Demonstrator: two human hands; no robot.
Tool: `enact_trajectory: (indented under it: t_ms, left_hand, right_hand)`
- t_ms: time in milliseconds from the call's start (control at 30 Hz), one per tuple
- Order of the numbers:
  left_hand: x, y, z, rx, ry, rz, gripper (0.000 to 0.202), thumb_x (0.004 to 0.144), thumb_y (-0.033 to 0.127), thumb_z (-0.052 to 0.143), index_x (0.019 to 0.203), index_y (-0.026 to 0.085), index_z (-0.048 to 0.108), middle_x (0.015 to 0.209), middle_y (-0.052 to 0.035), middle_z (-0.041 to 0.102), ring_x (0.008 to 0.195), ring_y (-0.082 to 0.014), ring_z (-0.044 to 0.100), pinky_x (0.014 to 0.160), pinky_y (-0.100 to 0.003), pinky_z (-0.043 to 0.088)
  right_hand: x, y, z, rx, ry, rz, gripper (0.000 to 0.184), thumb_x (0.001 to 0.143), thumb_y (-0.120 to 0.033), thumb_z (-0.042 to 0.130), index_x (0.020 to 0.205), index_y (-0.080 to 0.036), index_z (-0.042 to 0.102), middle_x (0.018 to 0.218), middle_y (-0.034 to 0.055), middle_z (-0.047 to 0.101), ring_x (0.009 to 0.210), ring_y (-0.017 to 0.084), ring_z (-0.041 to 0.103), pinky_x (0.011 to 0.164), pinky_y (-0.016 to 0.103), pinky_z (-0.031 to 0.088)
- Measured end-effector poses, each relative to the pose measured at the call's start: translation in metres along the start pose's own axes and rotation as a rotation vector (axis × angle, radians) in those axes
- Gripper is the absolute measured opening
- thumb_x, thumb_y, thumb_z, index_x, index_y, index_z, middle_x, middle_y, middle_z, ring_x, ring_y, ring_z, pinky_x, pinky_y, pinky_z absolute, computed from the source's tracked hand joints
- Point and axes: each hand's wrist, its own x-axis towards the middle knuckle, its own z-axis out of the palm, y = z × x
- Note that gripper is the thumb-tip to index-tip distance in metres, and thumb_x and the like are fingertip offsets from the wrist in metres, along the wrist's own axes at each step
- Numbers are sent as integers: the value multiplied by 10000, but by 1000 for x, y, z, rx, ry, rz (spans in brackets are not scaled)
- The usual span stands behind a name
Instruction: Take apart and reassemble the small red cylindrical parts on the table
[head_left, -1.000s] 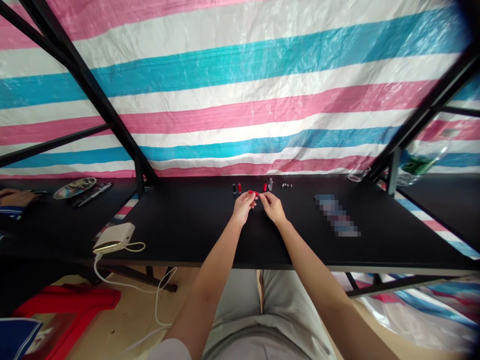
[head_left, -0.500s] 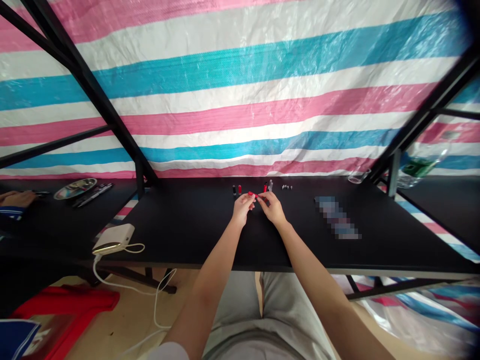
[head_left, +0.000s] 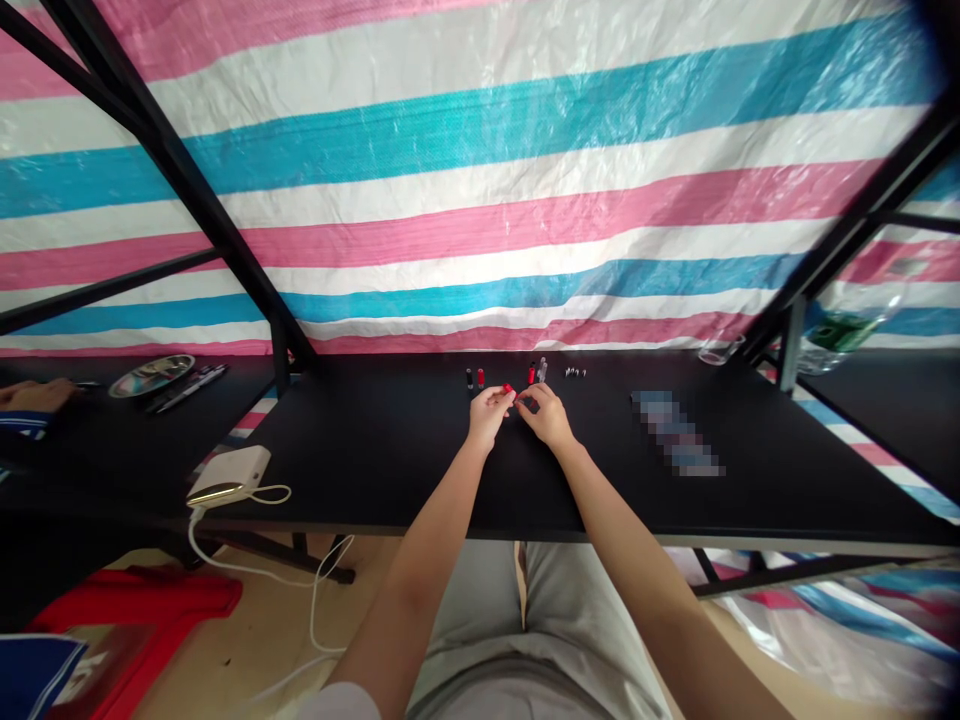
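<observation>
Both my hands meet over the far middle of a black table (head_left: 390, 450). My left hand (head_left: 489, 415) is closed in a pinch on a small red piece (head_left: 508, 388). My right hand (head_left: 547, 415) is closed too, its fingertips touching the same spot; what it pinches is too small to make out. Just beyond the hands stand small upright parts: a black one (head_left: 469, 378), a red one (head_left: 480, 377), another red one (head_left: 531, 375) and a clear one (head_left: 541, 371). A short row of tiny metal bits (head_left: 574, 372) lies to their right.
A white power bank (head_left: 229, 475) with a white cable (head_left: 315, 590) sits at the table's near left edge. A blurred patch (head_left: 677, 432) lies to the right. On the left table are a metal tray (head_left: 150, 374), pens (head_left: 187, 386) and another person's hand (head_left: 34, 397). Black frame posts (head_left: 279, 352) rise behind.
My hands have drawn closer together and shifted slightly away from me; the red piece stays pinched in my left hand.
</observation>
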Motion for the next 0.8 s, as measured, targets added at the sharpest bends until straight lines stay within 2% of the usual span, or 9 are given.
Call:
enact_trajectory:
  t_ms: [200, 400, 633, 800]
  left_hand:
    - [1, 0, 0, 19, 26, 14, 269, 648, 352, 670, 787, 131, 604, 725, -56, 633, 609, -106, 568, 508, -201, 406]
    - [3, -6, -1, 100, -2, 72, 245, 678, 340, 634, 805, 135, 592, 739, -58, 628, 647, -124, 572, 505, -205, 413]
    - [2, -16, -2, 509, -32, 288, 150, 714, 299, 589, 780, 165, 606, 695, -12, 615, 559, -83, 490, 594, -222, 407]
    - [1, -14, -2, 602, -43, 361, 113, 739, 277, 558, 787, 187, 606, 707, -6, 616, 551, -90, 490, 605, -226, 403]
  right_hand:
    - [-1, 1, -4, -235, 54, 256, 99, 738, -250, 515, 784, -196, 584, 812, 24, 583, 821, 171, 521, 692, 276, 332]
    - [7, 13, -8, -250, 101, 484, 131, 756, -285, 498, 817, -203, 580, 797, 19, 623, 841, 184, 524, 745, 305, 306]
    - [19, 23, -5, -251, 102, 548, 147, 751, -299, 510, 810, -204, 605, 819, 23, 644, 838, 189, 537, 753, 321, 318]
    - [22, 25, -3, -264, 114, 525, 149, 745, -292, 513, 807, -197, 609, 816, 35, 641, 815, 192, 537, 728, 321, 329]
